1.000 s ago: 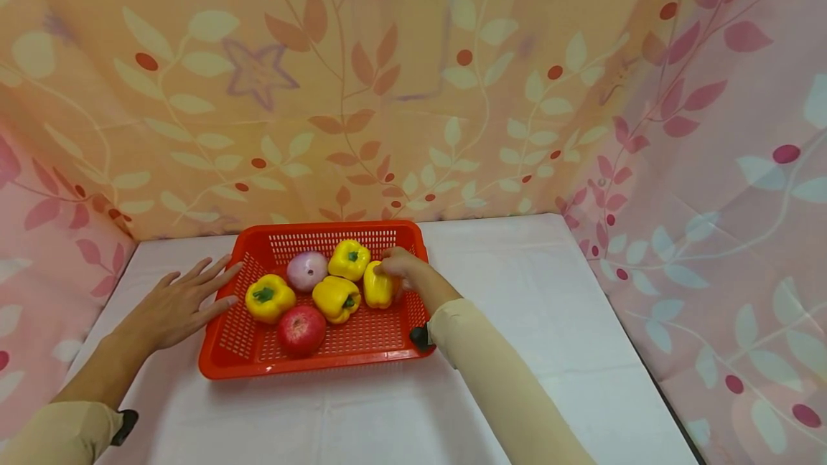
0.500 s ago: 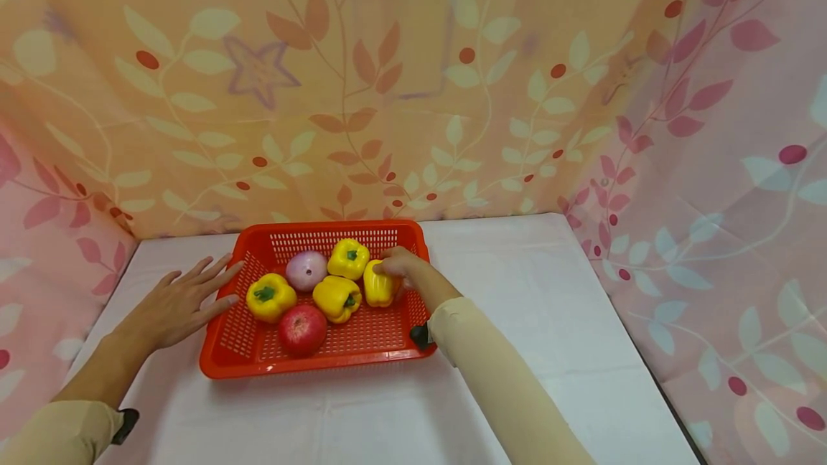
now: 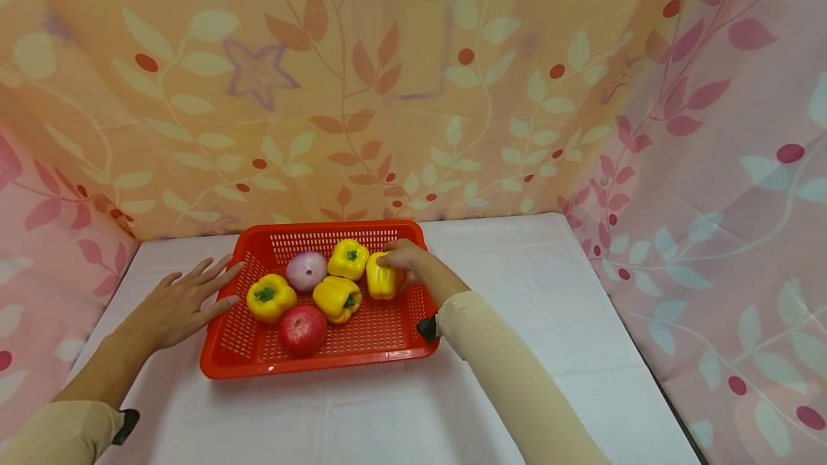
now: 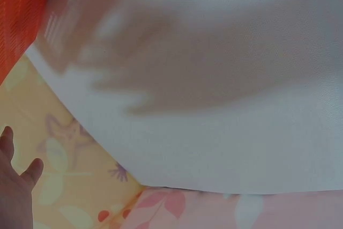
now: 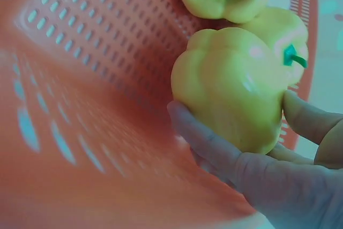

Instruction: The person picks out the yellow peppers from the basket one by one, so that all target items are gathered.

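My right hand [image 3: 408,261] grips a yellow bell pepper [image 3: 382,278] at the right side of the red plastic basket [image 3: 368,359]. In the right wrist view the fingers and thumb curl round the held pepper [image 5: 228,89]. To its left lie two more yellow peppers, one at the back [image 3: 349,258] and one in the middle [image 3: 337,298]. A purple round vegetable [image 3: 306,270], a yellow pepper with a green stem [image 3: 271,297] and a red pomegranate [image 3: 303,330] fill the left part. My left hand [image 3: 184,301] spreads its straight fingers at the basket's left rim.
The basket stands on a white-covered table [image 3: 517,307]. Patterned cloth [image 3: 413,92] hangs behind the table and along both sides. A dark wrist device [image 3: 428,329] on the right sleeve overlaps the basket's right rim.
My right hand and the yellow pepper in it have shifted slightly up and to the right. The left hand and the other produce have stayed where they were.
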`<state>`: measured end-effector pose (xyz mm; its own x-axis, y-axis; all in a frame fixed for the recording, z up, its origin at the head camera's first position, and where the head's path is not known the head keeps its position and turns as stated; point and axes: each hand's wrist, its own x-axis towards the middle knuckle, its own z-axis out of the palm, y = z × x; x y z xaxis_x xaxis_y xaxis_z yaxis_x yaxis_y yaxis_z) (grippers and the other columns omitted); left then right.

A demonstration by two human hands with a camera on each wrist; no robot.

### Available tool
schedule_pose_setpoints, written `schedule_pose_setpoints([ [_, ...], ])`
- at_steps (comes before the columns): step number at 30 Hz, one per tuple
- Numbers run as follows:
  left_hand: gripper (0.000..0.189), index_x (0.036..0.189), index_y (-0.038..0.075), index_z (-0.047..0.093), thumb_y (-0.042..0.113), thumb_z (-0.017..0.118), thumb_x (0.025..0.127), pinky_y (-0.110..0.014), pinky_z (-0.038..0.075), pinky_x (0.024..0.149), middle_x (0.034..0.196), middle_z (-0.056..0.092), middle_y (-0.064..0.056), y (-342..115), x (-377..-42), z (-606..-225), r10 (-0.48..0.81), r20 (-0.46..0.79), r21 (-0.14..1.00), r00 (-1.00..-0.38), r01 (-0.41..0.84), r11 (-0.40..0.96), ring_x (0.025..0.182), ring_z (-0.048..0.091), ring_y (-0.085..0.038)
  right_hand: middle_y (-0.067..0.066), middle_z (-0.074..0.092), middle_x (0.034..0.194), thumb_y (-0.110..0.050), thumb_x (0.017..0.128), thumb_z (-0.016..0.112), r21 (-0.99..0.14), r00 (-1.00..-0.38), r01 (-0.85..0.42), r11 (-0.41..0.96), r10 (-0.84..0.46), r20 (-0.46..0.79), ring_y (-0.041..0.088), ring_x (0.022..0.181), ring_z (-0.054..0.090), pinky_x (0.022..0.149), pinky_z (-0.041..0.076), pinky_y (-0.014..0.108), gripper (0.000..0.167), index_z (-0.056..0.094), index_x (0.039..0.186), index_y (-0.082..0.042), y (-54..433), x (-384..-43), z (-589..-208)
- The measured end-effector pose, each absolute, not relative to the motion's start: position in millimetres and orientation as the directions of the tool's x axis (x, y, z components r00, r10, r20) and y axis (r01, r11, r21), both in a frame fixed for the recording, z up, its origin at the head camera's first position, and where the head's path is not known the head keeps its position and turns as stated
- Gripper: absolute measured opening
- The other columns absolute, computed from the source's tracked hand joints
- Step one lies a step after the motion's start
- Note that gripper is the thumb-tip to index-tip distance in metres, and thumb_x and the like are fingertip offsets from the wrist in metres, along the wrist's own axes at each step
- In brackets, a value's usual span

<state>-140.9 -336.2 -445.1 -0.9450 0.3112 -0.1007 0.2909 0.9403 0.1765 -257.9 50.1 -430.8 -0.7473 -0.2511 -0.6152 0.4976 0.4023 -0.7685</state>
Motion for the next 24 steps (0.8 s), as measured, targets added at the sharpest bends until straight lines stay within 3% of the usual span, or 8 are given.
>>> schedule_pose_setpoints([
  [12,0.076,0.16,0.023,0.021,0.059,0.046,0.098,-0.077,0.015,0.106,0.161,0.025,-0.021,-336.4,-139.3,-444.3,0.314,-0.099,0.175,-0.944,0.294,0.94,0.142,0.023,-0.052,0.02,0.037,0.15,-0.011,0.101,0.056,-0.842,-0.784,0.389,0.375,-0.345,-0.516,0.043,0.132,0.044,0.098,0.039,0.072,0.055,0.036,0.152,-0.007,68.7,-266.2,-395.6],
  [17,0.075,0.16,0.024,0.02,0.058,0.046,0.099,-0.077,0.015,0.106,0.161,0.025,-0.021,-336.3,-139.0,-445.3,0.314,-0.1,0.174,-0.944,0.294,0.94,0.143,0.023,-0.051,0.018,0.039,0.146,-0.012,0.102,0.055,-0.876,-0.765,0.321,0.361,-0.446,-0.464,0.04,0.127,0.047,0.096,0.046,0.067,0.055,0.035,0.152,-0.01,84.2,-266.8,-380.3],
  [24,0.075,0.16,0.023,0.021,0.058,0.046,0.099,-0.077,0.016,0.106,0.161,0.025,-0.021,-335.4,-138.6,-444.6,0.312,-0.102,0.172,-0.945,0.292,0.941,0.142,0.024,-0.052,0.017,0.04,0.147,-0.014,0.102,0.056,-0.895,-0.785,0.232,0.38,-0.471,-0.403,0.037,0.124,0.049,0.09,0.053,0.06,0.055,0.035,0.153,-0.01,111.5,-267.4,-361.7],
])
